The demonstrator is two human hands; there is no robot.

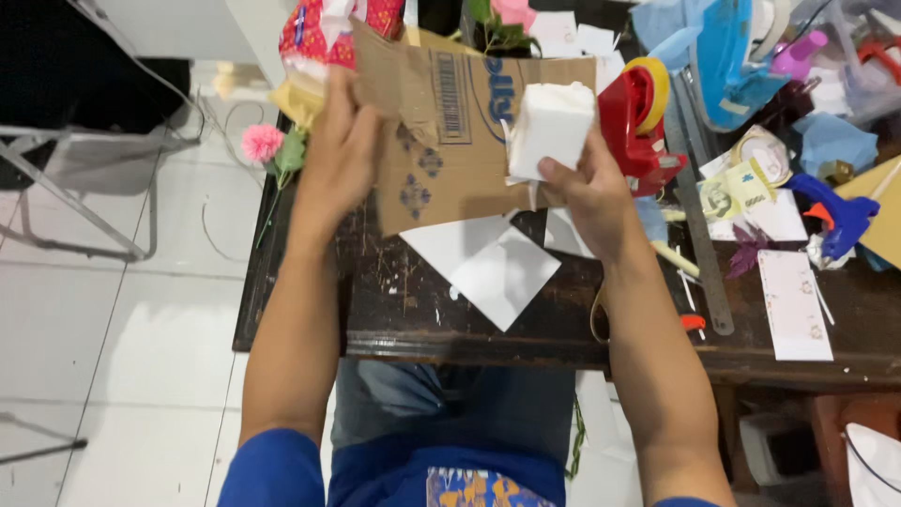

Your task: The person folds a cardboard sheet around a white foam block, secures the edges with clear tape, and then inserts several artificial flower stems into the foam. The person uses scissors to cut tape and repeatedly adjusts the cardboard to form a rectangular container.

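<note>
My left hand (340, 150) grips the left edge of a flat brown cardboard piece (460, 141) and holds it tilted above the dark wooden table (422, 310). My right hand (584, 188) holds a white foam block (551, 130) against the cardboard's right side. Two white paper squares (488, 268) lie on the table just below the cardboard.
A red tape dispenser (638, 117) stands right of my right hand. A metal ruler (704, 244), a blue glue gun (840, 211), paper scraps and a white card (793, 305) crowd the table's right. A pink artificial flower (265, 144) hangs off the left edge. White tiled floor lies to the left.
</note>
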